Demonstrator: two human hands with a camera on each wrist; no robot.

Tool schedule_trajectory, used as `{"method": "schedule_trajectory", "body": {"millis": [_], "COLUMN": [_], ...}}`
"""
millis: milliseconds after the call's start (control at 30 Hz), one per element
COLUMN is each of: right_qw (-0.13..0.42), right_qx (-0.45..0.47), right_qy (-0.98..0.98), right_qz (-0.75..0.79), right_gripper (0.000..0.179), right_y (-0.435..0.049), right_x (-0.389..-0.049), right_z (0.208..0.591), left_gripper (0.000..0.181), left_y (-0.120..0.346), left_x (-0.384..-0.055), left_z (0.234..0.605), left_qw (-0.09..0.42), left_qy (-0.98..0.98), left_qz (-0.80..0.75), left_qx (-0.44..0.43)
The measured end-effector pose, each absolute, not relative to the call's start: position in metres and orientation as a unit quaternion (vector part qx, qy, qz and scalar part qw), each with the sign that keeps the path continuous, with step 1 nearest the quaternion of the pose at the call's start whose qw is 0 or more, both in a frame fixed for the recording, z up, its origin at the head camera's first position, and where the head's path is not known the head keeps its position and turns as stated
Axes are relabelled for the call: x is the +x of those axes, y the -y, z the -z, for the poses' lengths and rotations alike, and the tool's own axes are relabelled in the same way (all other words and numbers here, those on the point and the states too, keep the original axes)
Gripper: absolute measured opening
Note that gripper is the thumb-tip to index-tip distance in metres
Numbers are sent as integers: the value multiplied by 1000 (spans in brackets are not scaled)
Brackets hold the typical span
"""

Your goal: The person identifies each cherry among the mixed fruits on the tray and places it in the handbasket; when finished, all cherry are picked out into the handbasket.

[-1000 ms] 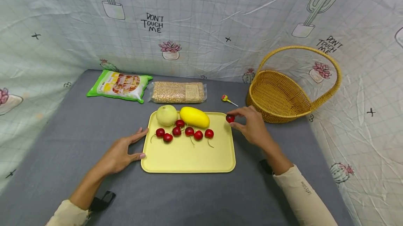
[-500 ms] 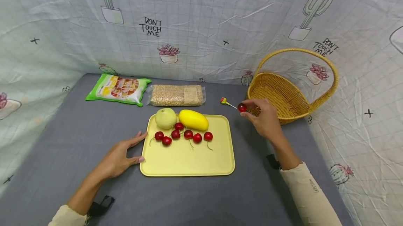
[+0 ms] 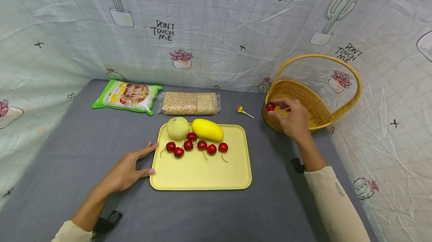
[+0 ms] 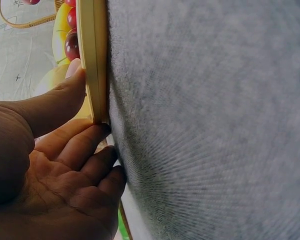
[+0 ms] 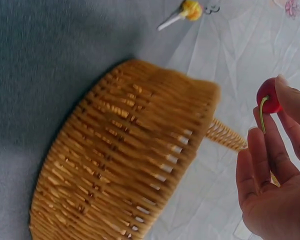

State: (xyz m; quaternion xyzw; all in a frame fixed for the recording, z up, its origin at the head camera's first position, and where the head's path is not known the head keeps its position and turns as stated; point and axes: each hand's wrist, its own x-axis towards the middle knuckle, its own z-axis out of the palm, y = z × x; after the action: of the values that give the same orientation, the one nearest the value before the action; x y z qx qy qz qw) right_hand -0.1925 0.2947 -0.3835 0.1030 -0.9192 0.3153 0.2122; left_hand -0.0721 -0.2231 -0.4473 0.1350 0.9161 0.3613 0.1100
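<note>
My right hand (image 3: 294, 119) pinches a dark red cherry (image 3: 270, 106) between thumb and fingertips. It overlaps the near left rim of the wicker basket (image 3: 320, 111) in the head view. From the right wrist, the cherry's green stem (image 5: 262, 114) hangs down and the basket's woven side (image 5: 115, 160) lies below the hand. My left hand (image 3: 125, 170) rests at the left edge of the yellow tray (image 3: 202, 174), thumb and fingertips touching its rim. On the tray lie several cherries (image 3: 201, 145), a pale green round fruit (image 3: 177, 128) and a yellow oblong fruit (image 3: 207, 130).
A lollipop (image 3: 240, 109) lies on the grey cloth between tray and basket. Behind the tray are a bag of grain (image 3: 183, 103) and a green-edged food packet (image 3: 126, 97). The basket's tall handle (image 3: 354, 73) arches above it. A patterned curtain (image 3: 216, 28) hangs behind the table.
My right hand has carried the cherry from the tray's right rim, past the lollipop stick, to the basket's left rim. My left hand has stayed at the tray edge.
</note>
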Motion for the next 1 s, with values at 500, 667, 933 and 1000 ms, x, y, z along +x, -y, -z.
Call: {"method": "schedule_trajectory", "body": {"millis": [500, 667, 933, 1000], "right_qw": [169, 157, 130, 126], "right_qx": [54, 42, 22, 19], "right_qy": [929, 932, 941, 943], "right_qz": [-326, -324, -311, -307], "right_gripper": [31, 31, 31, 32], "right_y": [-317, -322, -330, -332], "right_x": [-216, -221, -235, -238], "right_z": [385, 388, 393, 394], "left_gripper": [86, 86, 85, 85], "left_y": [222, 222, 223, 223], "left_x": [-72, -71, -71, -71], "left_z": [446, 446, 447, 447], "left_qw": [120, 119, 114, 116], "left_qy": [-914, -913, -913, -912], "left_qz": [-365, -367, -368, -370], "left_qx": [131, 130, 133, 133]}}
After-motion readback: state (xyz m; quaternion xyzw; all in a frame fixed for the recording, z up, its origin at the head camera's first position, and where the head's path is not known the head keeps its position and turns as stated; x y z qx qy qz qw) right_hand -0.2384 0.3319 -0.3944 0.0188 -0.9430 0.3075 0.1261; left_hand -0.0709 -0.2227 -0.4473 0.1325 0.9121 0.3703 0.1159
